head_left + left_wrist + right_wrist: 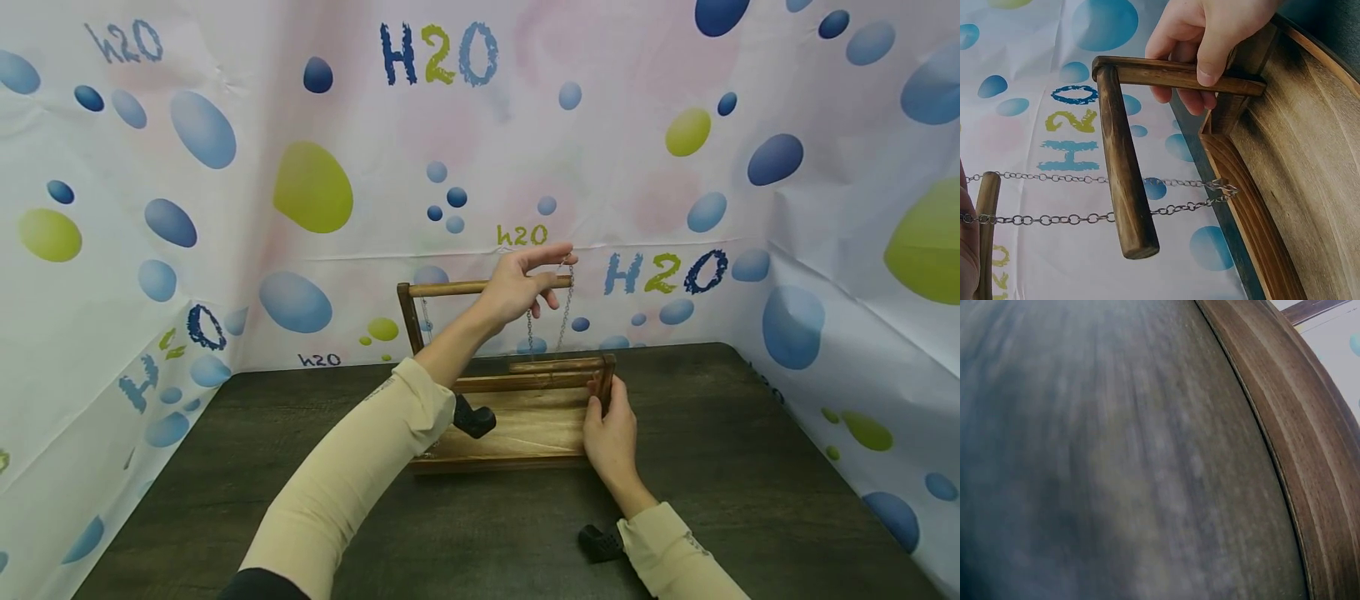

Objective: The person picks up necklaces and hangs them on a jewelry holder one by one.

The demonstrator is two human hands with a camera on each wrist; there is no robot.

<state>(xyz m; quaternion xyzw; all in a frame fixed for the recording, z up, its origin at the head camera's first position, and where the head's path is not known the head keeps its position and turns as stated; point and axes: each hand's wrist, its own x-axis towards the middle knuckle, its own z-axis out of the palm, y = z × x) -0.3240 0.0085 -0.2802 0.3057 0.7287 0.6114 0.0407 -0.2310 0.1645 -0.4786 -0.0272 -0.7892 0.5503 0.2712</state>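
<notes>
A wooden tray (517, 425) stands on the dark table, with a wooden post and crossbar at either end. The left-end crossbar (450, 288) is high; the right-end crossbar (558, 366) sits lower, just above the tray's back edge. My left hand (521, 283) is raised by the high bar's free end and holds a thin metal chain (567, 304) at its fingertips. Two strands of it run down to the tray's rim (1235, 156). My right hand (611, 425) grips the right-end post (1179, 72), thumb on the near side and fingers behind.
Another chain (427, 312) hangs near the left post, partly hidden by my left sleeve (360, 467). The dark table (300, 417) reaches back to a patterned sheet (480, 167). A small black device (474, 417) sits by each wrist.
</notes>
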